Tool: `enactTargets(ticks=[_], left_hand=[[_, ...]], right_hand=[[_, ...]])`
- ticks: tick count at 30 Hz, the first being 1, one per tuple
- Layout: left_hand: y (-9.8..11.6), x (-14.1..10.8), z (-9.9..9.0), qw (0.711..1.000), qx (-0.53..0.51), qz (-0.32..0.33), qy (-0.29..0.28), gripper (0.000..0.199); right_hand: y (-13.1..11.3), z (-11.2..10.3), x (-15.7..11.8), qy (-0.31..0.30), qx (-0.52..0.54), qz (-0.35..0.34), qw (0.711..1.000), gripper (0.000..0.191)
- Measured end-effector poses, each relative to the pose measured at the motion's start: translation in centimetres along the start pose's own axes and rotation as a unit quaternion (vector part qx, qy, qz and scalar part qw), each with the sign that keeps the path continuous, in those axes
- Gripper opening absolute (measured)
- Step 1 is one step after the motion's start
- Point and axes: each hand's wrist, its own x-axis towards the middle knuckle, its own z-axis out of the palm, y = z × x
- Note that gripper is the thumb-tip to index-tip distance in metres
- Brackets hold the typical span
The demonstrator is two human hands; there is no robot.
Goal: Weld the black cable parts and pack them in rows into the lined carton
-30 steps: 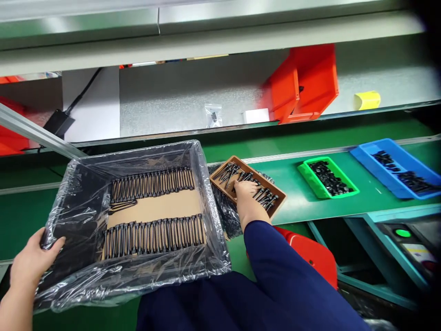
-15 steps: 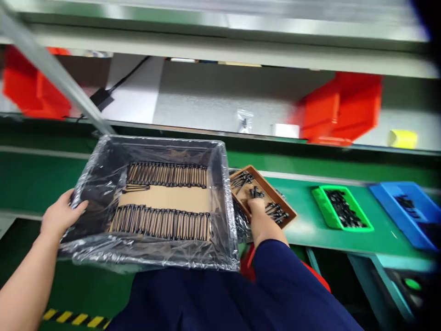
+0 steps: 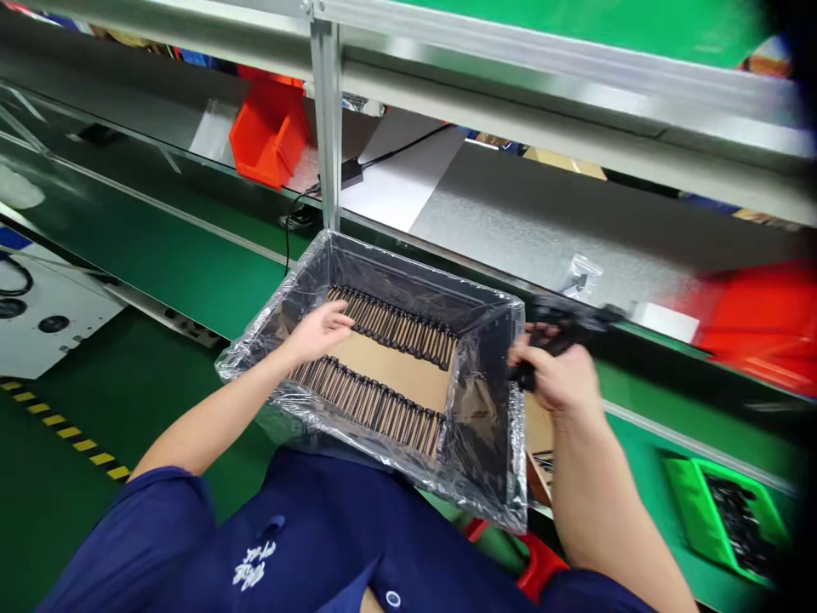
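A dark crate [image 3: 488, 426] lined with clear plastic stands in front of me, with a cardboard sheet [image 3: 396, 366] at its bottom. Two rows of thin black parts [image 3: 367, 396] lie side by side on that sheet. Over the left end of the far row hovers my left hand [image 3: 319, 330], fingers apart and holding nothing. My right hand [image 3: 562, 375] is wrapped round a bunch of black parts [image 3: 555, 328], blurred by motion, above the crate's right edge. Partly hidden behind my right forearm is a brown tray [image 3: 539, 434] with a few parts in it.
A green bin [image 3: 728, 515] of black parts sits on the green bench to the right. Red bins [image 3: 271, 132] and a small plastic bag [image 3: 580, 277] rest on the metal shelf behind the crate. An upright metal post [image 3: 328, 119] rises behind the crate's far left corner.
My right hand has come up out of the brown tray with the black parts. My left hand has left the crate's left rim and moved over its inside. The view has turned left.
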Motion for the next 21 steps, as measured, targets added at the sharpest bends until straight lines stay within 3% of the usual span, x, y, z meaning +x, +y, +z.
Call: enactTargets(ticks=[2,4,6,8,10,12,14,17,19,21], left_hand=[[-0.3,-0.2,1.9,0.99,-0.067,-0.06,-0.11,0.057],[-0.7,-0.6,3.0,0.969,-0.148,-0.101,-0.17,0.052],[-1.2,-1.0,3.2,0.954,-0.214,-0.122,-0.173,0.049],[-1.6,-1.3,2.6,0.949,-0.266,-0.121,-0.119,0.044],[-1.8,-1.3,1.4,0.945,-0.301,-0.114,-0.054,0.037],[-1.7,-1.1,0.0,0.941,-0.318,-0.111,-0.026,0.033],[-1.5,-0.8,-1.4,0.938,-0.327,-0.114,-0.03,0.033],[-1.4,-0.2,-2.9,0.929,-0.34,-0.14,-0.043,0.035],[-1.6,0.4,-3.4,0.923,-0.35,-0.159,-0.034,0.034],[-1.9,0.9,-3.7,0.916,-0.363,-0.171,-0.022,0.031]], right_hand=[[-4.0,6.2,-2.6,-0.134,0.053,-0.013,0.989,0.029],[-6.6,12.4,-4.8,-0.265,0.072,-0.01,0.961,0.019],[-8.0,17.5,-6.5,-0.344,0.075,-0.021,0.936,0.016],[-8.7,21.0,-7.3,-0.368,0.094,-0.045,0.924,0.02],[-9.1,23.1,-7.6,-0.36,0.107,-0.082,0.923,0.023],[-9.3,24.5,-7.6,-0.337,0.107,-0.129,0.926,0.022],[-9.3,25.8,-7.6,-0.318,0.11,-0.153,0.929,0.021],[-8.8,27.7,-7.7,-0.292,0.119,-0.115,0.942,0.025],[-8.5,28.8,-7.6,-0.244,0.093,-0.101,0.96,0.029],[-8.5,29.6,-7.5,-0.184,0.041,-0.136,0.973,0.029]])
